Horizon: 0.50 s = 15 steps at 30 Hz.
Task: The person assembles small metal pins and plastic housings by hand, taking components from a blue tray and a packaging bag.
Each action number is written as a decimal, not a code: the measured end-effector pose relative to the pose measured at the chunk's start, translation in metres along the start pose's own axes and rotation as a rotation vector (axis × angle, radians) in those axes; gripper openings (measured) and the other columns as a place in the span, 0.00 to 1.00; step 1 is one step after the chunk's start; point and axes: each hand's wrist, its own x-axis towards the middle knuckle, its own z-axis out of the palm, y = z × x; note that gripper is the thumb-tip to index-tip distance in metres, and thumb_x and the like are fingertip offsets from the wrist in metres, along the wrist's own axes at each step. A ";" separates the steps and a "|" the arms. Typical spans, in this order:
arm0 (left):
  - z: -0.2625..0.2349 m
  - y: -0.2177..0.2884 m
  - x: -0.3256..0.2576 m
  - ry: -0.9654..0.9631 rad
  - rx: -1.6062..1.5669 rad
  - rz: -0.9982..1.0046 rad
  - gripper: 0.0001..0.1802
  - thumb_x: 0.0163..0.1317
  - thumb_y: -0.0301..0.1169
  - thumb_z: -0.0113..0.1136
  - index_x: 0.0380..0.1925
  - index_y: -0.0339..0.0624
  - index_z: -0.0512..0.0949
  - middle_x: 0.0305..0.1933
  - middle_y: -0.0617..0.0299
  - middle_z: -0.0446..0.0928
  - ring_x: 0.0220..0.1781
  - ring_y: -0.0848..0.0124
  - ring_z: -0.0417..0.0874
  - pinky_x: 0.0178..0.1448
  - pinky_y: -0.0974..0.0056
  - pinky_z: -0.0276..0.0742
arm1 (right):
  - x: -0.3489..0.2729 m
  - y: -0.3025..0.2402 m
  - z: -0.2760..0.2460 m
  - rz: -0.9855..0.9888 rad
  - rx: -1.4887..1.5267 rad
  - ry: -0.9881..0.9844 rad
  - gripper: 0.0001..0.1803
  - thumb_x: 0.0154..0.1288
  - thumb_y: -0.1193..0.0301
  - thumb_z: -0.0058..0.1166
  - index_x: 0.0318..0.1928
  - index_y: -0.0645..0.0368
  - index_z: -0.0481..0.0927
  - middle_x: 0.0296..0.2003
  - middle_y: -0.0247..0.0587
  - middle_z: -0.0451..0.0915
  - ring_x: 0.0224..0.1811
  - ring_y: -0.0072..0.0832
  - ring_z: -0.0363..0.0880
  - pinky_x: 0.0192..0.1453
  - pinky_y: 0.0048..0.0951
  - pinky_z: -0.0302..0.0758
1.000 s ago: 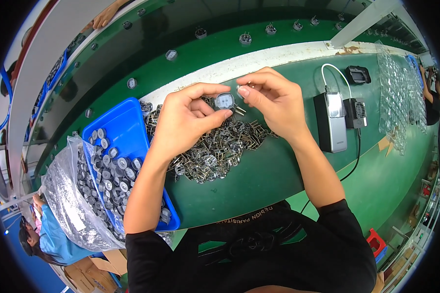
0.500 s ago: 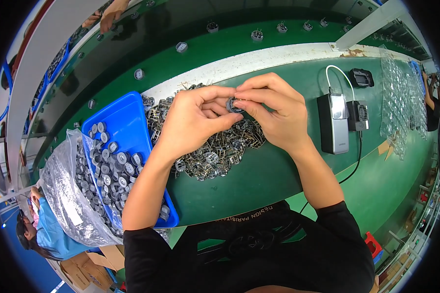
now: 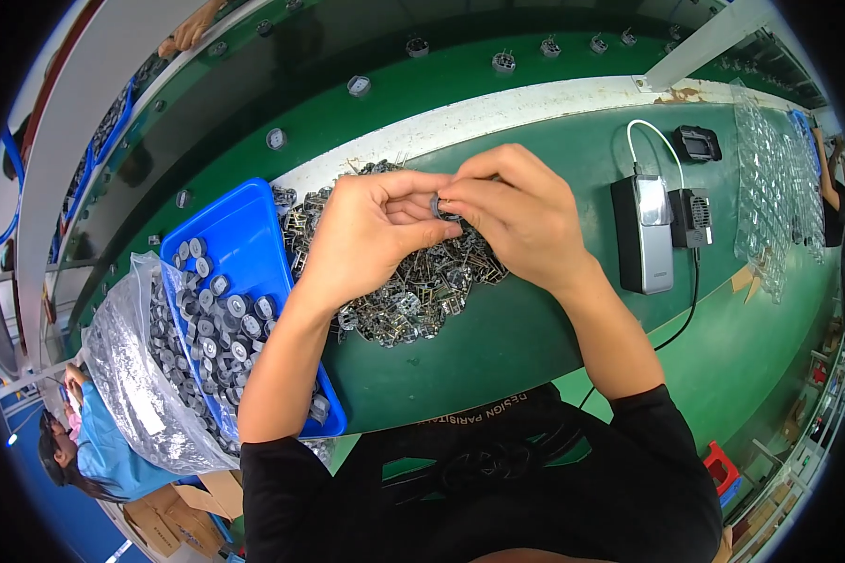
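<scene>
Between my two hands is a small round grey housing (image 3: 437,206), partly hidden by fingers. The fingertips and thumb of my left hand (image 3: 361,239) close on its left side. My right hand (image 3: 526,211) pinches it from the right with thumb and fingers. Under both hands lies a heap of small round parts with metal pins (image 3: 408,305), spread on the green table (image 3: 507,347). Beside my left forearm a blue tray (image 3: 263,225) holds many round grey caps (image 3: 239,306), some of them spilling from a clear plastic bag (image 3: 127,366).
Beyond a white ledge (image 3: 441,127), a green belt (image 3: 319,117) carries spaced round parts. To the right are a power bank (image 3: 643,235) with a white cable, a small black device (image 3: 693,218), a black holder (image 3: 698,144) and clear blister trays (image 3: 765,206). Other people work at the edges.
My right hand has rolled slightly, its fingers closing further over the grey housing, which now appears more edge-on. My left hand keeps nearly the same place. Another person's hand at upper left has shifted.
</scene>
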 end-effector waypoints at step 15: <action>-0.067 -0.007 0.041 0.413 0.538 0.171 0.14 0.60 0.26 0.65 0.45 0.33 0.84 0.37 0.54 0.81 0.35 0.73 0.85 0.44 0.68 0.78 | -0.009 0.031 0.006 0.067 -0.107 -0.275 0.22 0.55 0.87 0.51 0.48 0.55 0.84 0.43 0.37 0.78 0.41 0.34 0.75 0.43 0.32 0.75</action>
